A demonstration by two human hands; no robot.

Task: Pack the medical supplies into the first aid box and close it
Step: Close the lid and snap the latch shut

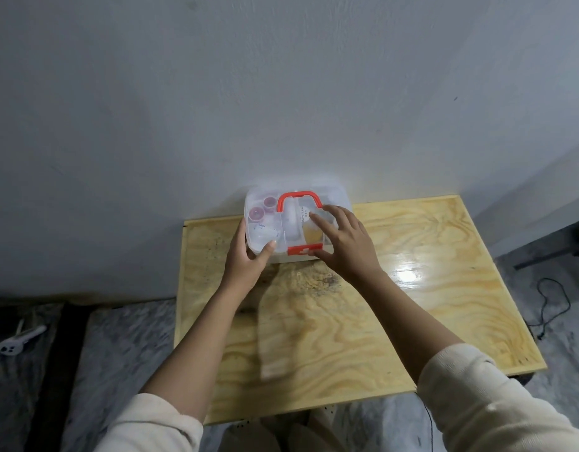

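Observation:
The first aid box is clear plastic with a red handle and a red front latch. It stands at the far edge of the wooden table, against the wall, with its lid down. Through the lid show red-capped bottles, white packets and a yellow item. My left hand grips the box's front left corner, thumb on the lid. My right hand lies flat on the right half of the lid, fingers spread, its thumb by the latch.
A glare patch shines on the table right of the box. A white object lies on the floor at the left. A black cable trails on the floor at the right. The wall stands right behind the box.

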